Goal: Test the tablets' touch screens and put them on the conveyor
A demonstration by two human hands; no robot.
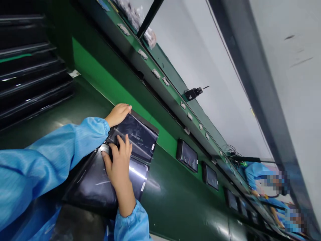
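A tablet (144,142) with a dark screen showing the word "Android" lies tilted in front of me. My left hand (119,114) grips its upper left edge, with the fingertips at the far corner and the thumb hidden. Over the tablet's near left edge, my right hand (119,159) has its fingers spread, the fingertips on or just above the screen. A second tablet (94,182), its screen dark and glossy, lies closer to me, partly under my right hand and forearm. Both tablets carry a small white label near one edge.
Several dark tablets (27,77) are stacked at the left. Other lit tablets (188,155) lean along the green bench (170,194) to the right. A shelf edge (173,93) with sockets runs above. People in blue sleeves (255,172) work at the far right.
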